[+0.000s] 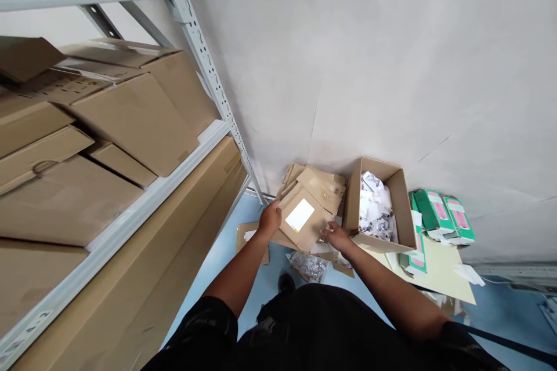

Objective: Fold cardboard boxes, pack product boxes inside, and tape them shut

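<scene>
A flattened cardboard box point(314, 231) with a white label point(300, 215) on its upper face is held between my two hands. My left hand point(270, 219) is closed on its left edge, the thumb over the top. At the lower right edge, my right hand point(337, 236) has its fingers bent and closed against the cardboard; the fingertips are partly hidden. Behind and under this piece, more flattened cardboard point(322, 185) is stacked against the wall. To the right of the stack stands an open carton point(409, 226) with crumpled white paper point(375, 206) in it.
Metal shelving point(191, 156) loaded with cardboard boxes point(134, 116) rises on the left. Several green-and-pink boxes point(436, 213) lie at right near a pale yellow board point(448, 269). A clear plastic bag point(310, 265) rests on the blue floor point(202, 278) before my feet. The grey wall point(369, 58) is ahead.
</scene>
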A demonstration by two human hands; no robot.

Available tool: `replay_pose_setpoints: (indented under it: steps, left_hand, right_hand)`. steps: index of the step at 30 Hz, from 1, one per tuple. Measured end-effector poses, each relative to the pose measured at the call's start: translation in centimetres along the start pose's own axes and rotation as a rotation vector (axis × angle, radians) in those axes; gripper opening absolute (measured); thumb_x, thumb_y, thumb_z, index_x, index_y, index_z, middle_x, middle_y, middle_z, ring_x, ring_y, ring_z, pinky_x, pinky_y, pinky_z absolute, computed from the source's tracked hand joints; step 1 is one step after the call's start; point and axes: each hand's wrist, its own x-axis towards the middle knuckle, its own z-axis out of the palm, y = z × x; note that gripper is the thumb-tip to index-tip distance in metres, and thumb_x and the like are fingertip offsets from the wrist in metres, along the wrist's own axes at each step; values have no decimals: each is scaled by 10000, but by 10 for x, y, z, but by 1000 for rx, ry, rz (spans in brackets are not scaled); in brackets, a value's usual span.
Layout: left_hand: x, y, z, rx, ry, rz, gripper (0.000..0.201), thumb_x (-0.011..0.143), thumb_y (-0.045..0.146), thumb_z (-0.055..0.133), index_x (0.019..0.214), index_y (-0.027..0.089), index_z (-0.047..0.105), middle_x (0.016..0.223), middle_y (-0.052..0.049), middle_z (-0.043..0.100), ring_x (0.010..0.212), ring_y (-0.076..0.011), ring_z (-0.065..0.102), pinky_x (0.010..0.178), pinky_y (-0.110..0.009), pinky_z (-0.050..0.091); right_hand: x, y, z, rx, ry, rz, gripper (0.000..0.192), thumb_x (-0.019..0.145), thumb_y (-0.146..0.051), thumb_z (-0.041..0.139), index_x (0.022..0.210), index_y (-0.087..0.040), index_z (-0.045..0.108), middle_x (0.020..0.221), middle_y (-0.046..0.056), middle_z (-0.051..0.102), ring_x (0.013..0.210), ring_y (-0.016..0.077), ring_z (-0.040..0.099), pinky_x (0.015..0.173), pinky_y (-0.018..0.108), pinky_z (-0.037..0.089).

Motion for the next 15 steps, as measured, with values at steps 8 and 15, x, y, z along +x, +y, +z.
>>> replay_pose_setpoints:
  steps: [8,15]
  left_hand:
    - [-25,62,-61,-465,25,198,336,935,380,573,1193,191,676,1163,-59,771,1079,-228,706,968,-313,538]
    - [-44,123,-86,-687,-83,346,327,937,439,642,1171,211,627,1118,-65,720,1047,-221,667,948,-318,522]
  right_hand:
    - [-7,-39,5,478,89,122,665,913,-677,541,1385,-211,578,1446,172,644,1185,287,699,934,396,563]
    - [2,-97,-39,658,237,-221,855,931,-856,255,1427,-228,555,1326,149,731,1109,261,739,895,371,588]
